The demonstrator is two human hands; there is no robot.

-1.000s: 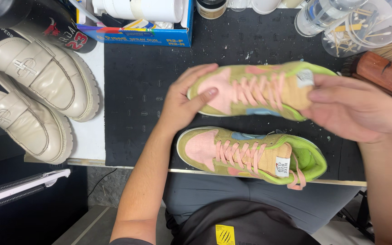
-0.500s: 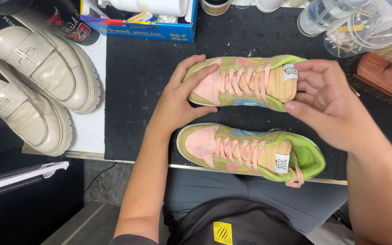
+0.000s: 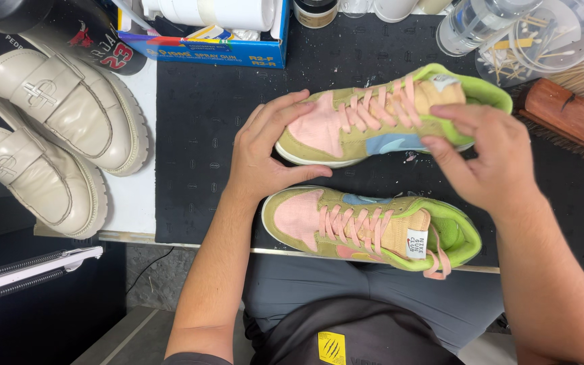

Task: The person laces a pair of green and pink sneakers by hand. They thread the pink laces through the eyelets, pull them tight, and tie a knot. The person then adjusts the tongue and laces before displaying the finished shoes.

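Observation:
Both my hands hold one sneaker (image 3: 373, 125), tan and pink with pink laces and a bright green collar, tilted on its side over a black mat (image 3: 197, 135). My left hand (image 3: 265, 152) cups its toe. My right hand (image 3: 488, 159) grips its heel side, fingers on the collar and side panel. The matching second sneaker (image 3: 366, 230) lies flat on the mat's near edge, just below my hands, toe pointing left.
Two cream loafers (image 3: 55, 135) sit at the left on a white surface. A blue box (image 3: 211, 40) with white rolls stands at the back. A clear bottle (image 3: 474, 27), a tub of cotton swabs (image 3: 555, 40) and a wooden brush (image 3: 566, 115) lie at back right.
The held sneaker has rolled onto its side, showing its side panel. My right hand slid from under the heel to over it; my left hand stays on the toe.

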